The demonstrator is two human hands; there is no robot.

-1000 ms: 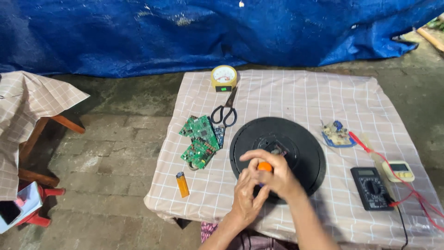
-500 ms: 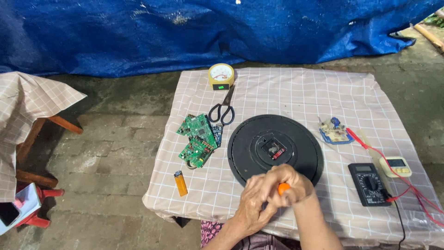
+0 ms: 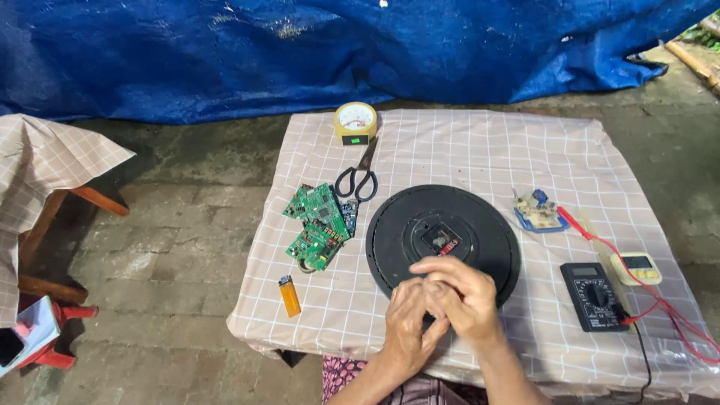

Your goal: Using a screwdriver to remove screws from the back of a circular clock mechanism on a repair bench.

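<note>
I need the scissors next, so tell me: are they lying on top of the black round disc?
No, the scissors lie on the checked cloth beyond the black round disc, beside the green circuit boards.

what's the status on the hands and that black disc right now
Left hand and right hand pressed together over near edge of black disc. Nothing visible in the fingers. Multimeter lies beside the disc, apart.
</note>
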